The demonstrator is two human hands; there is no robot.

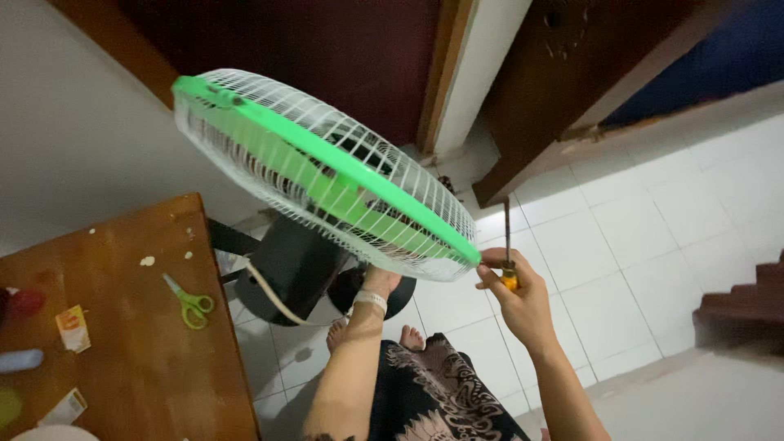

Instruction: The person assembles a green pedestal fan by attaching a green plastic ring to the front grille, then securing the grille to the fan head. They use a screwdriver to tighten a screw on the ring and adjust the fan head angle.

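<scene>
A fan with a white wire cage and bright green rim [327, 167] tilts in front of me, above its black stand [290, 265]. My right hand [514, 298] grips a screwdriver [507, 245] with a yellow handle, its shaft pointing up beside the rim's right end, fingertips touching the rim. My left hand [380, 282] reaches up under the cage, its fingers hidden behind the grille; a white band circles the wrist.
A brown wooden table [139, 343] stands at the left with green scissors [189, 304], small packets and paper scraps. A white cord [269, 294] hangs from the fan. White tiled floor, a dark wooden door [563, 90] and steps at the right.
</scene>
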